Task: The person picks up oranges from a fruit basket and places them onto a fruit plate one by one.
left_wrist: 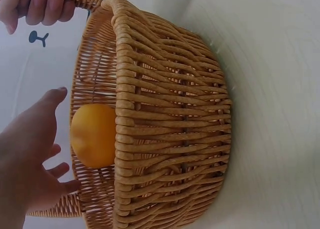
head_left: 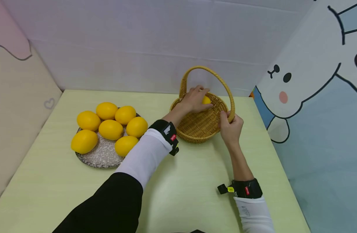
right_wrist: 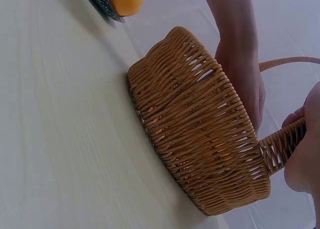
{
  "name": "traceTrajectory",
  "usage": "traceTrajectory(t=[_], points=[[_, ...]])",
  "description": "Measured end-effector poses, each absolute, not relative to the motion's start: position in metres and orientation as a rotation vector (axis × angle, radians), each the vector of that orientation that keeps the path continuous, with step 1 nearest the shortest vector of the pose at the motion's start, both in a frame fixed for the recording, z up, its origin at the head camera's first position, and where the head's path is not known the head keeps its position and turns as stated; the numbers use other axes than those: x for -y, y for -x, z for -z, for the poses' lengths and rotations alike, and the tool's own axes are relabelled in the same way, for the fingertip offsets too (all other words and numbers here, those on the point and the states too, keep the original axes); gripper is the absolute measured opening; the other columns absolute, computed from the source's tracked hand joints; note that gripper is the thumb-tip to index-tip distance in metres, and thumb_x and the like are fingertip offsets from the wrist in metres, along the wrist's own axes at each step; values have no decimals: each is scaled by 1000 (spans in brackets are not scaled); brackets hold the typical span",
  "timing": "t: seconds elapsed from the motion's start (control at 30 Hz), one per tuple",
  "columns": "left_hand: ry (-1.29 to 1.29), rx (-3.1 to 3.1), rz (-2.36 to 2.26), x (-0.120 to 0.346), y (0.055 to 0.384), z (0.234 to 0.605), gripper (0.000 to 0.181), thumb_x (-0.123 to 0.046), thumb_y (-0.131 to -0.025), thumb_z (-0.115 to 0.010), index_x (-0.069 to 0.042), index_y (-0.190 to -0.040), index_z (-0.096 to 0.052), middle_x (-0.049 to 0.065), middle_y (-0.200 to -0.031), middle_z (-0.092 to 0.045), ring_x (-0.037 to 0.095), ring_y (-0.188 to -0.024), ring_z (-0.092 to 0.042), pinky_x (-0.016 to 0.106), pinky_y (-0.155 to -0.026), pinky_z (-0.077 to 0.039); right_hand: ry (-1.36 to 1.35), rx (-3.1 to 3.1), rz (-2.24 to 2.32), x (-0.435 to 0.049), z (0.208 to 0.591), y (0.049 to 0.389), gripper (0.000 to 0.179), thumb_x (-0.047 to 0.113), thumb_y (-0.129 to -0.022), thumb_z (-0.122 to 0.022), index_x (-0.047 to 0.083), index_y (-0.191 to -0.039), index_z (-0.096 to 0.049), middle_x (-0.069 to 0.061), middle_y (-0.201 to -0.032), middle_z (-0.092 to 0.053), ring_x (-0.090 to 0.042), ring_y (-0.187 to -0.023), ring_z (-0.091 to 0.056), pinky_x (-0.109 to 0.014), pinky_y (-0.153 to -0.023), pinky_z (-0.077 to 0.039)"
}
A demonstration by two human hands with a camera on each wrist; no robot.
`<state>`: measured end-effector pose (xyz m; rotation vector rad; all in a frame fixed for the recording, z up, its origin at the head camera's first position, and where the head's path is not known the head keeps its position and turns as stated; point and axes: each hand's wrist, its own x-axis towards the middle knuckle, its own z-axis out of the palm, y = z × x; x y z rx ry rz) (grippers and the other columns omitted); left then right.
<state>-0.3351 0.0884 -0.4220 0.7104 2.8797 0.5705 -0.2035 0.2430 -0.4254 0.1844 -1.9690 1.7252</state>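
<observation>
A yellow lemon (left_wrist: 93,135) lies inside the woven wicker basket (head_left: 197,129), towards its back side. Reaching over the rim, my left hand (head_left: 194,100) is above the lemon with fingers spread and relaxed; the left wrist view shows a gap between palm and fruit. My right hand (head_left: 231,127) grips the foot of the basket's arched handle (right_wrist: 284,145) on the right side. In the right wrist view the basket wall hides most of the lemon and the left hand's fingertips.
Several more lemons (head_left: 110,129) sit on a round speckled grey plate (head_left: 104,158) left of the basket. The pale table (head_left: 190,187) ends at a white cloth wall (head_left: 155,64) behind the basket. A wall with cartoon drawings (head_left: 309,84) borders the right side.
</observation>
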Motion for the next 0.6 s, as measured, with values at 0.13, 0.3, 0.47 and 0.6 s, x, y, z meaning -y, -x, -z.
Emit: traceTrajectory(t=[0.13, 0.3, 0.47, 0.6], points=[[-691, -2889, -570, -90, 338, 429, 80, -57, -98, -61, -21, -164, -35, 9, -159, -32, 28, -138, -36, 42, -107, -44, -189, 1973, -1722, -243, 425, 202, 40, -1, -101, -57, 3, -61, -51, 4, -49, -51, -7, -39, -43, -12, -32, -31], [-685, -2902, -573, -93, 337, 436, 72, -53, -97, -63, -20, -159, -44, 6, -153, -39, 25, -131, -40, 37, -101, -47, -185, 1970, -1723, -242, 424, 199, 41, -1, -101, -57, 5, -60, -51, -1, -48, -50, -7, -39, -42, -12, -33, -31], [-670, -2895, -523, -95, 335, 442, 67, -49, -98, -64, -22, -157, -46, 5, -154, -39, 26, -136, -36, 37, -100, -49, -195, 1971, -1724, -240, 424, 198, 41, -1, -101, -56, 1, -60, -51, 4, -48, -49, -6, -39, -42, -12, -32, -30], [-675, -2884, -485, -96, 334, 446, 67, -45, -98, -66, -24, -158, -44, 4, -155, -37, 27, -140, -31, 37, -100, -50, -223, 1970, -1713, -240, 424, 198, 42, -1, -101, -56, -4, -60, -49, 7, -47, -49, -6, -38, -41, -12, -32, -29]])
